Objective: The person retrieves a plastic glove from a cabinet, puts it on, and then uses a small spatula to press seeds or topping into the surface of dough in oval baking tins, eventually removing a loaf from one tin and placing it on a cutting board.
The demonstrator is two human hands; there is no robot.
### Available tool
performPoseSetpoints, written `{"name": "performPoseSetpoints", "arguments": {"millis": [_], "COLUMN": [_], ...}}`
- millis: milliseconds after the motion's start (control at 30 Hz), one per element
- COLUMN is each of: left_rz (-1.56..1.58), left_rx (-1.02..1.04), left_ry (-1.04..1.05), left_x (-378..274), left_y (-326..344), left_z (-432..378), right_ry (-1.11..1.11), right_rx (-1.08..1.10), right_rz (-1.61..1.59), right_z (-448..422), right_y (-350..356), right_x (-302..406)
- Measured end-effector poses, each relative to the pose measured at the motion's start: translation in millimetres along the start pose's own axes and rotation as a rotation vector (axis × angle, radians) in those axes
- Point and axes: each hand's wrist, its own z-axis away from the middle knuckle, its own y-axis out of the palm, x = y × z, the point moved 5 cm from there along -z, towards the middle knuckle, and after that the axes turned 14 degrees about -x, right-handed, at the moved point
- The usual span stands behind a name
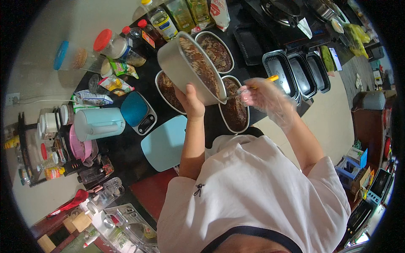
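Note:
My left hand (193,104) grips the side of an oval metal baking pan (177,64), which is lifted and tilted so its opening faces right. A brown cake with a pale, seed-like topping (202,64) fills this pan. In a clear plastic glove, my right hand (262,95) holds a tool with a yellow handle (272,78). The tool's thin metal end meets the pan's lower rim; its tip's exact shape is unclear. Three more oval pans of brown cake sit on the black counter: a back pan (216,52), a left pan (169,91) partly hidden, and a front pan (234,109).
Black plastic trays (281,71) stand at the right. A light blue board (164,144), a kitchen scale (146,121) and a light blue pitcher (99,123) lie left. Oil bottles (163,22) and lidded jars (110,44) line the wall. A pan (281,11) is at the back right.

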Motion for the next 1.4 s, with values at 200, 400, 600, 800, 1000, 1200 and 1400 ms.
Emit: {"name": "performPoseSetpoints", "arguments": {"millis": [200, 400, 600, 800, 1000, 1200, 1400], "left_rz": [0.209, 0.535, 0.47, 0.46, 0.521, 0.438, 0.389], "left_rx": [-0.059, 0.129, 0.152, 0.155, 0.122, 0.117, 0.102], "left_ry": [-0.561, -0.929, -1.072, -1.12, -1.227, -1.028, -0.875], "left_x": [-0.2, -11.1, -17.5, -47.0, -46.1, -58.9, -71.2], "left_y": [1.0, 20.5, 13.5, 23.1, 9.1, 13.7, 22.3], "left_z": [-0.8, 31.0, 42.4, 44.4, 47.6, 43.5, 42.8], "right_ry": [-0.568, -1.107, -1.687, -1.925, -1.849, -1.683, -1.744], "right_rx": [-0.072, -0.081, -0.007, 0.098, 0.173, 0.172, 0.215], "right_rz": [-0.05, 0.204, 0.958, 1.16, 1.086, 0.979, 0.932], "right_z": [42.3, 76.8, 121.1, 139.8, 139.4, 146.0, 144.4], "right_y": [15.0, 39.2, 70.9, 84.5, 80.8, 72.9, 72.2], "right_x": [54.0, 92.7, 102.1, 77.7, 67.1, 67.9, 68.7]}}
